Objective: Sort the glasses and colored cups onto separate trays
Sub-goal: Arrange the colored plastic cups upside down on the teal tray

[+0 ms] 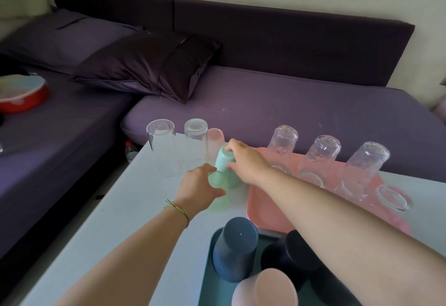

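My right hand [243, 160] grips a mint green cup [225, 163], upside down near the pink tray's left edge. My left hand [199, 186] holds a lighter green cup [218, 194] just in front of it. A pale pink cup [214, 141] and two clear glasses [161, 146] [196, 139] stand inverted at the table's far edge. The pink tray [268, 211] carries several inverted textured glasses [322, 156]. The teal tray [212, 288] at the near edge holds a blue cup [235, 247], a dark navy cup [293, 255] and a pink cup [264, 288].
The white table [125, 223] stands against a purple sofa [277, 102] with a dark cushion [147, 66]. A red bowl [23, 93] lies on the sofa at the left. A small bottle [131, 150] stands in the gap beside the table.
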